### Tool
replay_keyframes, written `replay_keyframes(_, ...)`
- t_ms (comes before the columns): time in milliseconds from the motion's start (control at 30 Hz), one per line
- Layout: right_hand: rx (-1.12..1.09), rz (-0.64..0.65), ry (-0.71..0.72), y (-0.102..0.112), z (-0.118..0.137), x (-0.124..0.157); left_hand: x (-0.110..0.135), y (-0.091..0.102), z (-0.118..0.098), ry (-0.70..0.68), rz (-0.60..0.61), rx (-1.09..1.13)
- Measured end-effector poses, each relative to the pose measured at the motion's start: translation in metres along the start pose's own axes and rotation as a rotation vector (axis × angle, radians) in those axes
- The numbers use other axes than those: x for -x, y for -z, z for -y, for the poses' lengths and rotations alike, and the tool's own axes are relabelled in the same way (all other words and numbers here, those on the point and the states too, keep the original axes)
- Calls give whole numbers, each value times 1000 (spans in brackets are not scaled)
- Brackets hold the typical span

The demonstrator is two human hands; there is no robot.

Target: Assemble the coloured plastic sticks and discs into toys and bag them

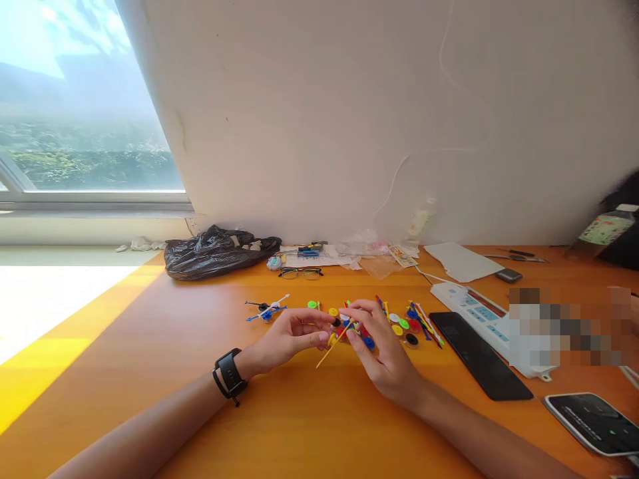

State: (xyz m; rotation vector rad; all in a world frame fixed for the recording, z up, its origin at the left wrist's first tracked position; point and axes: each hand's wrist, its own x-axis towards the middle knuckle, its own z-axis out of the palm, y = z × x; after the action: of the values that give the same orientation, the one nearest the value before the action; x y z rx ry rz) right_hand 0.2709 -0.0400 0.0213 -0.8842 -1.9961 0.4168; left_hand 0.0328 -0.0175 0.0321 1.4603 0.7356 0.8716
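Finding: a room in a home, set up as a desk for small hobby work. An orange wooden worktop [309,426] stands against a plain white wall [319,120]. At far left a large window [74,100] looks out over greenery. Household clutter lines the far edge: a black plastic bag [217,251], spectacles [300,273], a sheet of paper [462,261], a bottle [606,229]. At right lie a power strip [474,313] and two phones [479,356]. Coloured plastic discs and sticks [409,322] are scattered mid-worktop.
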Motion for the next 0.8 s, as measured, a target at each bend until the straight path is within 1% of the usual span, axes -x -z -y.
replay_keyframes(67, 17, -22, 28, 2, 0, 1, -1, 2, 0, -10, -54, -13)
replay_keyframes(133, -2, -23, 25, 3, 0, 3, -1, 3, -1, -24, -107, -19)
replay_keyframes(267, -120, 23, -70, 0, -1, 7, -2, 5, -6, -31, -149, -35)
replay_keyframes(300, -167, 78, -92, -1, -2, 7, -2, 6, -7, -41, -156, -41)
replay_keyframes(333, -228, 168, -103, -1, -3, 7, -1, 6, -8, -51, -166, -46)
replay_keyframes(400, -363, 389, -93, -3, -5, 7, -1, 7, -9, -61, -189, -52)
replay_keyframes(433, -418, 480, -83, -3, -6, 6, -1, 8, -9, -62, -200, -54)
replay_keyframes(467, -451, 534, -73, -4, -6, 6, -2, 9, -9, -62, -211, -55)
replay_keyframes(500, -458, 546, -70, -4, -7, 6, -2, 10, -8, -62, -219, -56)
replay_keyframes(600, -387, 514, -78, -5, -8, 6, -5, 19, -6, -94, -253, -43)
replay_keyframes(700, -315, 515, -82, -4, -9, 6, -9, 32, -3, -135, -320, -38)
replay_keyframes(800, -275, 527, -71, -4, -7, 7, -12, 48, -1, -142, -400, -43)
